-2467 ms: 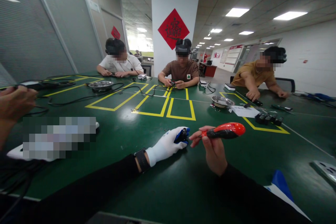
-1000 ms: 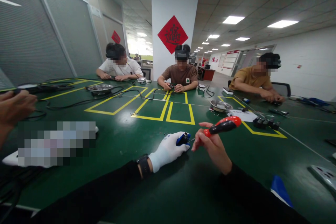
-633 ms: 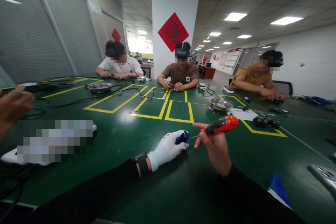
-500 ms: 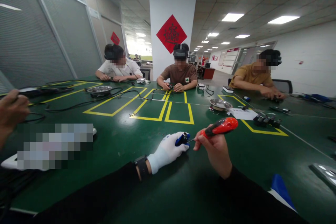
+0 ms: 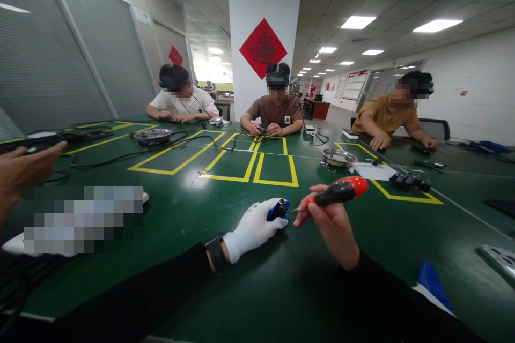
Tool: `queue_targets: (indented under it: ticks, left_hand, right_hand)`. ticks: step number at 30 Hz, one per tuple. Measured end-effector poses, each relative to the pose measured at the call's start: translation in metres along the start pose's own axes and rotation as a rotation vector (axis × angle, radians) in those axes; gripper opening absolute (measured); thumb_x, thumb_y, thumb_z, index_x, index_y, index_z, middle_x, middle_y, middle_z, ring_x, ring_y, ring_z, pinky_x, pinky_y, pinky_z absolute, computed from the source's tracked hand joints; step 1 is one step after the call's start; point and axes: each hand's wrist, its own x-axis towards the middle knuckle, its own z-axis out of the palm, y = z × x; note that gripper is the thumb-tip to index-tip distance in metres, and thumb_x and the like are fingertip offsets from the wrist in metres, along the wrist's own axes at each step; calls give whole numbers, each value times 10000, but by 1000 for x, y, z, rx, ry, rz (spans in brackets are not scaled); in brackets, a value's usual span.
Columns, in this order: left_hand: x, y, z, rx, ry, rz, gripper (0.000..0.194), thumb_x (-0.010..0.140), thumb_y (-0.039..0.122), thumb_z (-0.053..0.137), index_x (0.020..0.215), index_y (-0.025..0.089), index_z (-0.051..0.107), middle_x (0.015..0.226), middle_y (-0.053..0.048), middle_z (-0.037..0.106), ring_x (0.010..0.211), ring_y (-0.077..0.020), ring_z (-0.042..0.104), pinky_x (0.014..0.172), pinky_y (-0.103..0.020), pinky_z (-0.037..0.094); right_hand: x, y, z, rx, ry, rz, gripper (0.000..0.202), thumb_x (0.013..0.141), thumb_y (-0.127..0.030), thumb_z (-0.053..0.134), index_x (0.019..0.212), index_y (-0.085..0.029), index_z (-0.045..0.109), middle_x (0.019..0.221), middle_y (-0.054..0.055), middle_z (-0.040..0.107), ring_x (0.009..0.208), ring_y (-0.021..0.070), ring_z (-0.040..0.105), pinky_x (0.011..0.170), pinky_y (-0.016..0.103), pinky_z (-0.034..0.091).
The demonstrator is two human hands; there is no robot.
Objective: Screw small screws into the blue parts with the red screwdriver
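Note:
My left hand (image 5: 257, 225), in a white glove with blue fingertips, is closed around a small dark cylindrical part (image 5: 281, 206) with a metallic upper end. Most of that part is hidden by the glove, so its kind is unclear. In my bare right hand (image 5: 330, 228) is a screwdriver (image 5: 340, 191) with a red and black handle, held between thumb and fingers. Its thin shaft points left, and the tip meets the part or the glove's fingertips; I cannot tell exactly where.
Yellow tape outlines (image 5: 276, 184) mark the green table (image 5: 193, 289). A metal bowl (image 5: 339, 157), white paper (image 5: 374, 171) and several black parts (image 5: 410, 181) lie to the right. A blue-white glove (image 5: 434, 286) is near my right sleeve. Another person's hand (image 5: 28, 171) reaches in at left.
The screwdriver's handle has turned in my right hand, showing more black on its side. My left hand keeps its grip. At left, the other person's hand has opened out, showing a small object.

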Motion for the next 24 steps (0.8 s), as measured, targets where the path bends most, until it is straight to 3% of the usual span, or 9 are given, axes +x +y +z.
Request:
queue_targets:
  ticks: [3, 8, 15, 24]
  left_hand:
    - [0, -2, 0, -29, 1, -6, 378, 789, 319, 600, 1155, 221, 611, 1097, -31, 681, 987, -225, 624, 892, -311, 468]
    - [2, -8, 3, -118, -34, -55, 434, 754, 292, 644, 1176, 202, 599, 1097, -41, 684, 981, -220, 632, 898, -312, 473]
    - [4, -19, 7, -177, -23, -48, 501, 700, 248, 691, 1188, 202, 590, 1147, -53, 662, 1028, -229, 617, 947, -338, 459]
    - [3, -13, 5, -199, -65, -73, 452, 761, 320, 636, 1190, 191, 571, 993, -38, 695, 842, -199, 654, 798, -305, 506]
  right_hand:
    - [-2, 1, -2, -68, -2, 11, 338, 903, -304, 529, 1222, -223, 452, 932, 36, 655, 673, 163, 668, 655, 362, 559]
    - [-5, 5, -4, -204, 38, -54, 240, 887, -280, 569, 1109, -210, 512, 921, 47, 686, 670, 152, 664, 664, 334, 546]
    - [-7, 10, -5, -246, 0, -81, 234, 916, -277, 526, 1143, -234, 493, 953, 39, 681, 708, 153, 658, 699, 340, 531]
    - [-8, 7, -1, -234, 21, -86, 204, 922, -299, 505, 1110, -223, 485, 925, 41, 679, 692, 154, 657, 673, 331, 526]
